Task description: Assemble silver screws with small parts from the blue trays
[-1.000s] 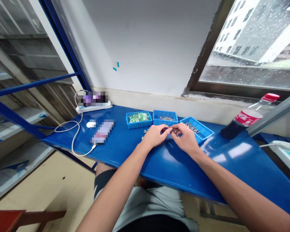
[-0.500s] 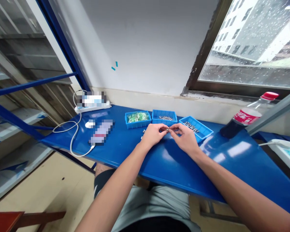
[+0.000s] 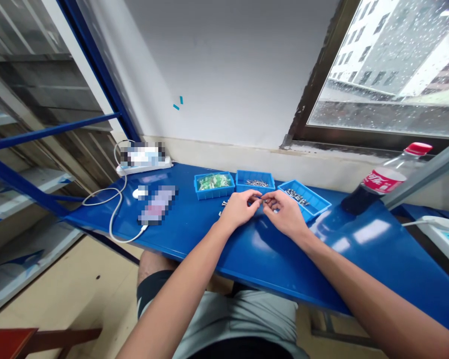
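My left hand and my right hand meet fingertip to fingertip above the blue table. Both are closed in a pinch around a small metal fastener, mostly hidden by the fingers. Left of my left hand lie a few small metal bolts, partly covered by it. Behind the hands stands a blue tray of thin metal screws. Close to my right hand, an angled blue tray holds short metal fasteners. Another blue tray contains green and clear small packets.
A cola bottle stands at the right, near a white device with a cable. On the left are a blurred phone on a white cable, a white object and a power strip. The wall runs behind.
My right fingers have curled and shifted slightly around the small fastener, while my left hand stays nearly in place. My left knee has moved a little outward.
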The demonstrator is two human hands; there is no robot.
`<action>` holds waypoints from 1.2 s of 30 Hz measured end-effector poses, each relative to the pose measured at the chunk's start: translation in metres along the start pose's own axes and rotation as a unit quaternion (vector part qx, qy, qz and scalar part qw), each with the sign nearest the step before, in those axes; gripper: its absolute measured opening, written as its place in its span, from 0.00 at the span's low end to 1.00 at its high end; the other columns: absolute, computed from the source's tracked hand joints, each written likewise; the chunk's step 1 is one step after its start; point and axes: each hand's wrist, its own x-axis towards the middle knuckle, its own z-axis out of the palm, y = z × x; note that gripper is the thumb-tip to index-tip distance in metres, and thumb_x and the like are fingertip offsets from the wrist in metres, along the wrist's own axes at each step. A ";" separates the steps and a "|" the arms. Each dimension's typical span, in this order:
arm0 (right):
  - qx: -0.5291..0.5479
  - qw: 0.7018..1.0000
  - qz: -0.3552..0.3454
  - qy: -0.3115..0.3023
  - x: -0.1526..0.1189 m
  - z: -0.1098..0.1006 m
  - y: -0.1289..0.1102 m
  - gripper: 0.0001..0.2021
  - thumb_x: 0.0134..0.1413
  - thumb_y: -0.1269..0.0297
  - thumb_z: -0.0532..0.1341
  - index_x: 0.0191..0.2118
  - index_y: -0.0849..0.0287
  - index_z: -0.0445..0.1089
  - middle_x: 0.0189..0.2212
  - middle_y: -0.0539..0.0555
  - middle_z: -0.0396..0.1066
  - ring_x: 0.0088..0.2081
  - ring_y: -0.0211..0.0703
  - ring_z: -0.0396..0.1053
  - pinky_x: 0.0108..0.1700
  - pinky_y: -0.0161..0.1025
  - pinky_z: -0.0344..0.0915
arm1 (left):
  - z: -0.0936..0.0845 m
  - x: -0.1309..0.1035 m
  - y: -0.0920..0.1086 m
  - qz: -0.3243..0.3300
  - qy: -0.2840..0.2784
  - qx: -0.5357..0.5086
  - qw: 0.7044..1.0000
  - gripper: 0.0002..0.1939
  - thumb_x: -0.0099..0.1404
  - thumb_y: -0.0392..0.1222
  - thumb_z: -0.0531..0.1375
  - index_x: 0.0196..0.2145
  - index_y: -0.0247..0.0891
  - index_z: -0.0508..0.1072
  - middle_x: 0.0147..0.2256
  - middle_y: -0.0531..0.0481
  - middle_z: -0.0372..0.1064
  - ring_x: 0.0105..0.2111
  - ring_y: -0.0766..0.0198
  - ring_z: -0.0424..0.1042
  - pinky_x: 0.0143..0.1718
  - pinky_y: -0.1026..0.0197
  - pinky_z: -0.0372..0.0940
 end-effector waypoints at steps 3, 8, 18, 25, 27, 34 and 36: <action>0.001 1.000 0.019 0.017 0.001 -0.002 -0.002 0.07 0.57 0.63 0.65 0.41 0.56 0.75 0.35 0.55 0.76 0.32 0.46 0.74 0.37 0.45 0.75 | 0.000 0.000 0.002 -0.001 -0.011 0.009 1.000 0.13 0.71 0.46 0.61 0.45 0.38 0.83 0.41 0.47 0.83 0.38 0.58 0.81 0.45 0.60 0.73; 0.022 1.000 0.019 -0.006 0.000 -0.005 -0.001 0.06 0.58 0.64 0.65 0.41 0.55 0.76 0.38 0.55 0.79 0.36 0.47 0.77 0.42 0.46 0.76 | -0.002 0.000 0.003 -0.007 -0.025 0.000 1.000 0.14 0.72 0.48 0.61 0.44 0.39 0.84 0.42 0.48 0.84 0.40 0.57 0.81 0.47 0.60 0.73; 0.062 0.996 0.069 -0.007 0.001 -0.002 0.002 0.10 0.59 0.55 0.67 0.41 0.55 0.75 0.38 0.56 0.80 0.36 0.49 0.79 0.41 0.47 0.78 | 0.001 0.001 -0.007 -0.020 -0.009 -0.033 0.999 0.10 0.65 0.33 0.64 0.43 0.36 0.83 0.41 0.46 0.84 0.41 0.58 0.83 0.47 0.58 0.76; 0.061 0.996 0.055 -0.016 0.001 0.000 0.004 0.10 0.55 0.62 0.66 0.43 0.56 0.74 0.36 0.55 0.79 0.35 0.47 0.77 0.41 0.47 0.78 | 0.002 0.002 -0.006 -0.004 0.007 -0.055 0.998 0.17 0.65 0.32 0.63 0.51 0.38 0.79 0.42 0.47 0.83 0.41 0.59 0.83 0.50 0.58 0.76; 0.040 0.998 0.042 -0.018 0.001 -0.001 0.003 0.09 0.55 0.64 0.65 0.43 0.56 0.75 0.35 0.54 0.78 0.33 0.46 0.76 0.39 0.46 0.77 | 0.001 0.002 -0.004 0.000 0.006 -0.047 0.999 0.14 0.67 0.35 0.63 0.49 0.38 0.80 0.42 0.47 0.83 0.41 0.59 0.82 0.49 0.58 0.75; 0.024 0.999 0.042 0.008 0.001 -0.003 0.002 0.08 0.57 0.63 0.65 0.42 0.56 0.75 0.35 0.55 0.78 0.33 0.47 0.76 0.38 0.46 0.76 | 0.000 0.000 0.002 -0.013 -0.010 -0.008 1.000 0.14 0.71 0.49 0.62 0.43 0.38 0.83 0.39 0.47 0.84 0.37 0.58 0.81 0.44 0.60 0.74; 0.033 0.999 0.038 0.000 0.001 -0.003 0.002 0.07 0.57 0.64 0.65 0.42 0.56 0.75 0.38 0.56 0.79 0.35 0.47 0.77 0.41 0.47 0.77 | 0.000 0.000 0.001 -0.019 -0.016 -0.013 1.000 0.15 0.71 0.51 0.62 0.44 0.39 0.84 0.39 0.47 0.84 0.38 0.57 0.81 0.44 0.60 0.74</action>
